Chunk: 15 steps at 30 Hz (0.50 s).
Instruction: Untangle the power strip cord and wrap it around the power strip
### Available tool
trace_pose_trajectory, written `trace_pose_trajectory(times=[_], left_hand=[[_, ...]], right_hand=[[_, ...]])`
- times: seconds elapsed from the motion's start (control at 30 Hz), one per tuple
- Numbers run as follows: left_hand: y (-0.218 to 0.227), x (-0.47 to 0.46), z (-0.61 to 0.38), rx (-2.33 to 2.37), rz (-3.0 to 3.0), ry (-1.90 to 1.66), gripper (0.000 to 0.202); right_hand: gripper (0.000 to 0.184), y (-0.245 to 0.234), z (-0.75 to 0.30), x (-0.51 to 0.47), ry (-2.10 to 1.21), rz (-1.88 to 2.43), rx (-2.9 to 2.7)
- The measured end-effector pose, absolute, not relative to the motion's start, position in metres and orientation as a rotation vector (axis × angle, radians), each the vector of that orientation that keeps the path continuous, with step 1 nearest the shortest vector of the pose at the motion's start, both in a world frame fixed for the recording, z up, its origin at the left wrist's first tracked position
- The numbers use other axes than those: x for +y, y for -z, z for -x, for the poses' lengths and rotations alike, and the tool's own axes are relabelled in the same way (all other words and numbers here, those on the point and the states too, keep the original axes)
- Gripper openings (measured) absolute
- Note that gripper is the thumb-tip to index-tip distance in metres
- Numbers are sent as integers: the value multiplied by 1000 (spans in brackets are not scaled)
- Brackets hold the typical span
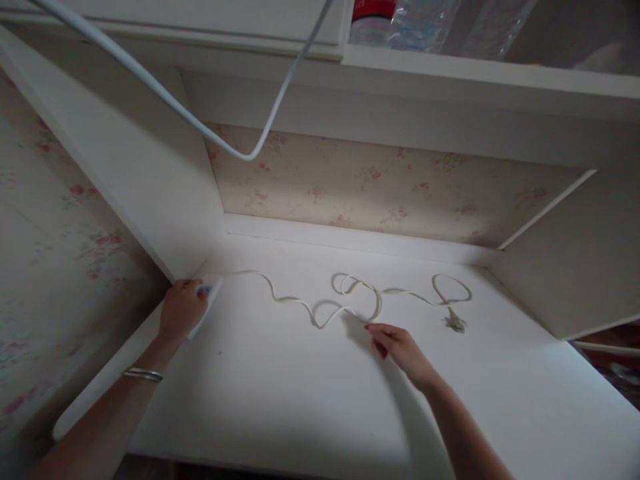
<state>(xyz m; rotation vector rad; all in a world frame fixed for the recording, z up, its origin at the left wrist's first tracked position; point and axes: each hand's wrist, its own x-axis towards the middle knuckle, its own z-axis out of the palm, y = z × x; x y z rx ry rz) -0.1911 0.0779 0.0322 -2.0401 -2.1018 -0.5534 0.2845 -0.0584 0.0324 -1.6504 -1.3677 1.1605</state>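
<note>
My left hand (183, 310) is closed around a white power strip (214, 293) at the left side of the white desk; the hand covers much of it, and a bit of blue shows by the fingers. From its far end a thin white cord (291, 300) runs right in loose waves and loops. The cord ends in a plug (456, 323) lying on the desk at the right. My right hand (400, 348) is just in front of the middle loop, fingertips close to the cord, thumb and fingers somewhat apart. Whether a fingertip touches the cord I cannot tell.
A white cable (247, 155) hangs in a bend across the upper left. Above the desk (300, 400) is a shelf (475, 73) with clear plastic bottles (373, 27). White side panels (150, 153) stand left and right, with flowered wallpaper (370, 180) behind.
</note>
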Motion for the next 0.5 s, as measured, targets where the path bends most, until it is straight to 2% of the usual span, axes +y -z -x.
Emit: trace_pose_trajectory(times=[0.1, 0.17, 0.23, 0.37, 0.4, 0.5], left_hand=[[-40, 64, 142, -1936, 2266, 967, 30], [-44, 47, 96, -1807, 2556, 1083, 28], [-48, 29, 47, -1668, 2801, 1101, 31], [-43, 11, -31, -1600, 3094, 1047, 54], [-40, 12, -43, -1676, 3122, 1015, 52], [-28, 22, -61, -1897, 3206, 902, 27]], right_hand=[[44, -34, -367, -46, -588, 2014, -1059], [44, -31, -416, -37, -224, 2316, -1058], [50, -25, -449, -29, -39, 2524, -1115], [51, -13, -474, -25, -161, 2807, -1246], [48, -11, -478, -27, -221, 2832, -1280], [40, -15, -495, -48, -307, 2806, -1378]])
